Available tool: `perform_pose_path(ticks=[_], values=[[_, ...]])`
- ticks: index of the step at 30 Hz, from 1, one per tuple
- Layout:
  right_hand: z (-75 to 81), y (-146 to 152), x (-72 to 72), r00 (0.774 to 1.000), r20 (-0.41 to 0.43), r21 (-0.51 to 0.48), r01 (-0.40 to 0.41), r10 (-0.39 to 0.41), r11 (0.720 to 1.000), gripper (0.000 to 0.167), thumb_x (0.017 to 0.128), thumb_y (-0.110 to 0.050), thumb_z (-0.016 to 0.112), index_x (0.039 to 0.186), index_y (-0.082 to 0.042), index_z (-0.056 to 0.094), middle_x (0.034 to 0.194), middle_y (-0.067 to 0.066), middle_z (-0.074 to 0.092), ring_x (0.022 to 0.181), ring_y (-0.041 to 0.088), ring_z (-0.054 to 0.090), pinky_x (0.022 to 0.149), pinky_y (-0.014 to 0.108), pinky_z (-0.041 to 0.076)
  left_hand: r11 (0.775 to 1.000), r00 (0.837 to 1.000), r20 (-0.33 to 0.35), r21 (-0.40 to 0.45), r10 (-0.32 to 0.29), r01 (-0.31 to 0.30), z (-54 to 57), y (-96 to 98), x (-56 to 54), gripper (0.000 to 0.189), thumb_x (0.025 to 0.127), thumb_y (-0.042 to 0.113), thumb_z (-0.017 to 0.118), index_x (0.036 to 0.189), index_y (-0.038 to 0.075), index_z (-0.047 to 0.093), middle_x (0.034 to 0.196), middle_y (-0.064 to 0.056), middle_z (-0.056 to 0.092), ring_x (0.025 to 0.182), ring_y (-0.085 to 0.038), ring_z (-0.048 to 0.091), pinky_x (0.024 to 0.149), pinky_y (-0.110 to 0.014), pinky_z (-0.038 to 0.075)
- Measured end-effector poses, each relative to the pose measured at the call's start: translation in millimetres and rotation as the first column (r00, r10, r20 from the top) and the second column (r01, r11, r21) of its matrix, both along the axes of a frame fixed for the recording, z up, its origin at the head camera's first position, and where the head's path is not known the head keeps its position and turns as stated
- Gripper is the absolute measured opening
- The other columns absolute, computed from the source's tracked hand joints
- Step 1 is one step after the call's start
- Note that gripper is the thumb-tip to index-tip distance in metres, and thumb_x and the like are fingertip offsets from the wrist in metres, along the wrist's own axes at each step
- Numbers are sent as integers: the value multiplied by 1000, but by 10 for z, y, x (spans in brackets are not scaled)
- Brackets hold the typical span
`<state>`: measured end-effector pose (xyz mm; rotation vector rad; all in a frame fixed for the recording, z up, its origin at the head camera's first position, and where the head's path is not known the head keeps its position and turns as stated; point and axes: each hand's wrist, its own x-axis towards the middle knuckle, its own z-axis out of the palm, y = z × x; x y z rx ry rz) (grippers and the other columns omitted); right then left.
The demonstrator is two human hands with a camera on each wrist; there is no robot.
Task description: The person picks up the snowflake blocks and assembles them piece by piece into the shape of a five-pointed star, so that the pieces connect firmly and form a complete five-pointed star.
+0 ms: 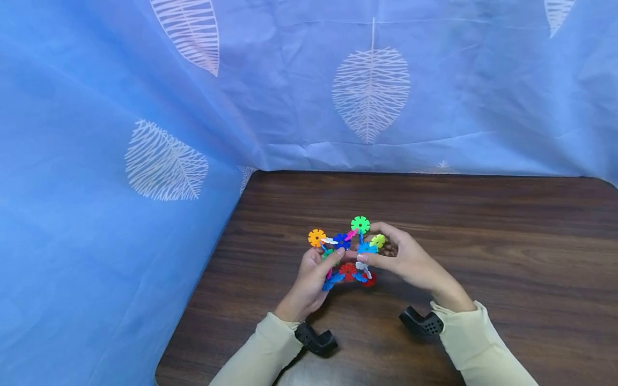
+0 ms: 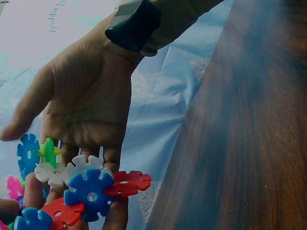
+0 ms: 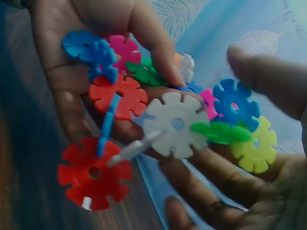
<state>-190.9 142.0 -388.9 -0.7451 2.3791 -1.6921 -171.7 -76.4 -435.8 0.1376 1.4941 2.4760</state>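
Observation:
A joined ring of colourful notched plastic discs [image 1: 347, 272] is held above the table between both hands. My left hand [image 1: 309, 279] grips its left side, thumb over the dark blue disc [image 1: 342, 240] and fingers beneath. My right hand [image 1: 410, 260] is at the right side, near the light blue disc [image 1: 368, 248] and yellow-green disc [image 1: 377, 241]. In the left wrist view its fingers pass behind the discs, while its thumb stands apart from them. A green disc [image 1: 360, 224] sticks up at the top; an orange disc [image 1: 316, 237] is at the upper left.
Under the hands is a dark brown wooden table [image 1: 483, 225]. Blue cloth [image 1: 289, 107] with white leaf prints rises along its back and left edges. Black wrist devices [image 1: 316, 340] sit at both sleeve cuffs.

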Motion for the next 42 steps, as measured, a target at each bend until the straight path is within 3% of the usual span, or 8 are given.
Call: perform_pose_path(ticks=[5,11,17,20,24,29,36,42], values=[[-24,-30,-15,999,-40,-30,5,-6,1000,41,98,-12,73,134,-1,58,112,14,65,85,23,65,73,30,58,997,997,-50,44,-58,61,25,-23,-14,35,107,30,60,124,0,53,106,-3,75,103,-16,72,94,-33,57],[-12,-20,-15,998,-36,0,42,-42,999,43,98,-15,73,135,0,57,105,12,63,79,23,60,66,29,54,990,990,-75,73,-115,121,58,-31,-25,65,109,60,29,139,5,43,127,-7,64,121,-19,63,104,-41,52],[-8,-3,17,998,-29,-2,63,-63,998,48,98,-17,72,139,1,55,105,11,65,81,20,61,68,28,55,994,997,-60,88,-56,61,48,-5,-41,54,109,56,38,128,6,49,115,-4,67,113,-18,66,100,-41,55],[-20,-3,25,998,-34,-31,53,-54,998,46,99,-15,72,139,0,56,107,12,65,85,21,63,73,29,57,992,995,-79,104,-56,65,46,-6,-39,56,110,54,38,136,5,49,119,-5,67,111,-19,67,98,-40,57],[-44,-3,26,997,-66,-87,26,-31,996,39,98,-10,71,134,-1,59,105,13,65,84,20,63,73,27,56,988,990,-113,117,-88,101,44,-14,-29,57,112,49,35,151,7,42,127,-7,64,113,-20,66,99,-38,56],[-76,16,13,997,-80,-132,6,-17,991,35,99,-5,69,132,1,60,103,12,66,82,16,63,71,26,56,969,978,-127,165,-165,185,38,-11,-14,50,113,39,31,151,9,43,130,-10,59,117,-23,60,104,-41,53],[-106,45,-11,999,-35,-160,2,-8,987,34,100,-6,67,132,4,58,99,14,63,80,17,64,69,27,58,934,950,-150,197,-273,299,22,-21,-13,45,109,22,25,149,8,41,128,-11,64,123,-26,60,108,-44,49],[-116,57,-24,999,-39,-185,-5,-2,983,31,100,-3,66,127,6,56,103,11,67,85,17,68,70,28,59,851,883,-132,235,-451,470,20,-96,-42,51,107,10,27,157,0,33,148,-15,54,139,-30,50,115,-53,40]])
